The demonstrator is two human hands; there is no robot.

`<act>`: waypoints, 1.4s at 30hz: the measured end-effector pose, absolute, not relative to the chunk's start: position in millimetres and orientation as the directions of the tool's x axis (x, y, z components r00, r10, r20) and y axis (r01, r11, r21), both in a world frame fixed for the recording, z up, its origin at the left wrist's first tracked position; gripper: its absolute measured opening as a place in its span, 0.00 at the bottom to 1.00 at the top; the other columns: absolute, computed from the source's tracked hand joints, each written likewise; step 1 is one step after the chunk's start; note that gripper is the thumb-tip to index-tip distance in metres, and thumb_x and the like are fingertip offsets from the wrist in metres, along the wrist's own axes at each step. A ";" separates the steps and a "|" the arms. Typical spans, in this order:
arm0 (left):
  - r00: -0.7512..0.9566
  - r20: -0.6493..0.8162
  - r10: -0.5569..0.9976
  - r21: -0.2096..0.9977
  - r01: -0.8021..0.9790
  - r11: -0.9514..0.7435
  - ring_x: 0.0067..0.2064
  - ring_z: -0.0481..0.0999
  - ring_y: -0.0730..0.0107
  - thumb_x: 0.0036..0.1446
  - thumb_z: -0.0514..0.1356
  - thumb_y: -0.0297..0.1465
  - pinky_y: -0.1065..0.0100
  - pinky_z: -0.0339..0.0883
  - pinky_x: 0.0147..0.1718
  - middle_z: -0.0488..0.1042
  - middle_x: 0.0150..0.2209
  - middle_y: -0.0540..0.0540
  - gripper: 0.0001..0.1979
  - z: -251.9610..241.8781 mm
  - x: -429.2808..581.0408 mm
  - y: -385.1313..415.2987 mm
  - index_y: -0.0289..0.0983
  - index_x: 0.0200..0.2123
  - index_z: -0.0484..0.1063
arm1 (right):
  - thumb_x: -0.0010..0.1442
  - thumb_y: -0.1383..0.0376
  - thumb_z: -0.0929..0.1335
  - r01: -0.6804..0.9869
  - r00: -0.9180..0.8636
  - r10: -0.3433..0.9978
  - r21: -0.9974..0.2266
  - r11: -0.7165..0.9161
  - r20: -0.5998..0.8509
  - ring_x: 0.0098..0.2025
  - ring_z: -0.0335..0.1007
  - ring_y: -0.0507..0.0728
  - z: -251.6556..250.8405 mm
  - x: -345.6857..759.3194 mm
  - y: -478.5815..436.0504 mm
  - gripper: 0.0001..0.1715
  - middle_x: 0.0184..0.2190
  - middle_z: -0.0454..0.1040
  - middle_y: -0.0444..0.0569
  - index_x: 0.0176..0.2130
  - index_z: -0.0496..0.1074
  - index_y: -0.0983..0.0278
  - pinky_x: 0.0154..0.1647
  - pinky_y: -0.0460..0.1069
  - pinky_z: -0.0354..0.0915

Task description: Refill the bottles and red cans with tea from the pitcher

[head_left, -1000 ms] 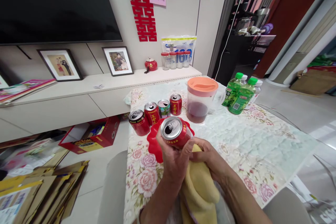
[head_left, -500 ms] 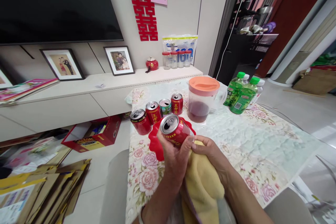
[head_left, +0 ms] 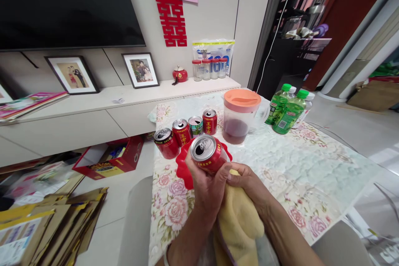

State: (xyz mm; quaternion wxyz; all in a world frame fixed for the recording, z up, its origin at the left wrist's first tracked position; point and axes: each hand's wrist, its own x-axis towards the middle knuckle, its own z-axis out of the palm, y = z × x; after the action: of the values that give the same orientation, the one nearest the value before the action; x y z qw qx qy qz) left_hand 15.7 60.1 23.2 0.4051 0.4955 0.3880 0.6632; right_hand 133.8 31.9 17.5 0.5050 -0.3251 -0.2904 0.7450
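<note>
My left hand (head_left: 207,191) is wrapped round a red drink can (head_left: 212,156), its opened top tilted up toward me. My right hand (head_left: 249,183) grips a yellow cloth (head_left: 240,216) that hangs down over the table's near edge. The fingers of my right hand meet the can's lower right side, and the cloth is bunched there. Behind and under the can lies a red scalloped dish (head_left: 184,170), partly covered by my left hand and the can. Beyond it stand several opened cans in a row, among them a green can (head_left: 196,126).
A clear pitcher (head_left: 236,129) with an orange lid and dark liquid stands behind the cans. Green bottles (head_left: 288,115) are at the table's right back. A floral cloth (head_left: 176,214) covers the table. Flattened cardboard (head_left: 59,228) and a red box (head_left: 127,160) are on the floor.
The can has turned slightly in my left hand, its top a little more upright. My right hand and the cloth have barely shifted.
</note>
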 end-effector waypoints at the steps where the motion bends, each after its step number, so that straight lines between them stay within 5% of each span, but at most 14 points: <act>1: -0.180 0.339 0.923 0.917 -0.155 -0.367 0.58 0.77 0.49 0.52 0.71 0.41 0.52 0.74 0.54 0.71 0.59 0.35 0.40 23.9 15.5 60.4 0.43 0.61 0.55 | 0.52 0.59 0.80 -0.556 -0.275 0.943 -0.769 -0.317 -0.189 0.34 0.79 0.58 16.5 134.4 31.9 0.19 0.35 0.81 0.53 0.39 0.79 0.68 0.40 0.51 0.72; 9: -0.211 0.298 0.931 0.927 -0.170 -0.335 0.48 0.81 0.54 0.51 0.71 0.44 0.56 0.76 0.48 0.75 0.54 0.37 0.41 28.5 16.6 59.7 0.40 0.62 0.56 | 0.51 0.53 0.80 -0.399 -0.193 0.956 -0.873 -0.280 -0.219 0.38 0.78 0.60 13.2 140.8 33.6 0.28 0.38 0.81 0.51 0.46 0.77 0.64 0.42 0.53 0.70; 13: -0.223 0.290 0.931 0.933 -0.148 -0.327 0.50 0.80 0.54 0.51 0.72 0.42 0.57 0.76 0.48 0.74 0.55 0.37 0.40 25.5 16.8 60.1 0.41 0.61 0.56 | 0.60 0.46 0.73 0.203 -0.024 0.999 -0.979 -0.037 -0.043 0.38 0.73 0.57 29.4 157.4 31.8 0.23 0.34 0.78 0.47 0.36 0.76 0.64 0.40 0.50 0.66; 16: -0.223 0.271 0.936 0.940 -0.149 -0.307 0.50 0.80 0.56 0.51 0.72 0.41 0.57 0.76 0.49 0.74 0.55 0.39 0.39 22.9 16.4 62.2 0.41 0.60 0.57 | 0.68 0.47 0.64 0.598 0.102 0.986 -0.801 0.046 0.133 0.37 0.72 0.57 33.7 174.3 31.8 0.24 0.33 0.77 0.48 0.36 0.76 0.62 0.41 0.51 0.66; 19: -0.202 0.258 0.945 0.940 -0.173 -0.294 0.52 0.80 0.56 0.50 0.72 0.40 0.56 0.75 0.51 0.74 0.56 0.38 0.38 22.0 17.0 63.9 0.41 0.60 0.58 | 0.67 0.49 0.64 0.771 0.194 0.945 -0.636 0.019 0.263 0.43 0.72 0.65 25.3 186.0 35.0 0.23 0.36 0.77 0.55 0.40 0.79 0.63 0.47 0.60 0.67; 22: -0.148 0.234 0.961 0.949 -0.178 -0.259 0.53 0.80 0.53 0.50 0.72 0.40 0.54 0.76 0.51 0.74 0.56 0.37 0.38 21.0 19.1 62.3 0.40 0.60 0.58 | 0.64 0.50 0.66 0.804 0.243 0.901 -0.594 0.021 0.360 0.54 0.68 0.73 18.8 187.7 36.4 0.26 0.49 0.76 0.63 0.50 0.78 0.65 0.54 0.68 0.63; 26: -0.067 0.204 0.977 0.962 -0.169 -0.212 0.58 0.77 0.51 0.50 0.73 0.38 0.51 0.73 0.56 0.73 0.59 0.36 0.40 15.5 25.6 54.0 0.40 0.62 0.58 | 0.70 0.53 0.66 0.721 0.162 0.816 -0.631 0.285 0.555 0.60 0.69 0.64 31.7 177.1 27.3 0.26 0.57 0.74 0.57 0.60 0.71 0.63 0.61 0.61 0.66; 30: 0.011 0.098 0.995 0.943 -0.321 -0.089 0.55 0.79 0.54 0.49 0.73 0.34 0.54 0.75 0.54 0.73 0.59 0.39 0.44 5.6 38.3 43.1 0.44 0.64 0.54 | 0.66 0.53 0.70 0.491 -0.026 0.913 -0.791 0.366 0.407 0.64 0.68 0.62 50.7 157.8 16.4 0.38 0.66 0.67 0.51 0.70 0.59 0.56 0.63 0.57 0.68; 34: 0.082 0.060 0.995 0.917 -0.398 -0.022 0.54 0.80 0.51 0.53 0.69 0.33 0.54 0.80 0.46 0.70 0.61 0.36 0.43 -1.7 46.4 37.7 0.45 0.66 0.50 | 0.58 0.55 0.75 0.515 0.050 0.935 -0.811 0.278 0.352 0.68 0.63 0.68 52.0 146.4 16.7 0.48 0.67 0.66 0.54 0.70 0.58 0.58 0.65 0.62 0.66; 38: 0.141 0.290 0.947 0.939 -0.233 -0.253 0.65 0.71 0.45 0.54 0.69 0.33 0.47 0.71 0.60 0.64 0.67 0.33 0.43 -3.2 43.6 37.6 0.42 0.67 0.51 | 0.57 0.53 0.76 0.497 0.127 0.920 -0.827 0.264 0.370 0.67 0.64 0.68 46.0 154.4 18.3 0.47 0.66 0.68 0.55 0.69 0.61 0.60 0.68 0.62 0.64; 42: 0.230 0.292 0.928 0.948 -0.196 -0.250 0.70 0.66 0.46 0.58 0.67 0.37 0.49 0.68 0.64 0.57 0.72 0.32 0.45 -6.5 44.9 32.9 0.42 0.71 0.46 | 0.59 0.52 0.76 0.410 0.191 0.905 -0.869 0.278 0.380 0.60 0.72 0.66 47.8 167.1 15.1 0.41 0.61 0.73 0.54 0.65 0.66 0.61 0.60 0.57 0.71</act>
State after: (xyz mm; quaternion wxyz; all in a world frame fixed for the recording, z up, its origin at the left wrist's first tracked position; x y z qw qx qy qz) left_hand 44.9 32.9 -6.5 0.5255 0.5822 0.3143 0.5349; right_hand 167.1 15.1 47.8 0.5362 -0.5547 -0.5928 0.2308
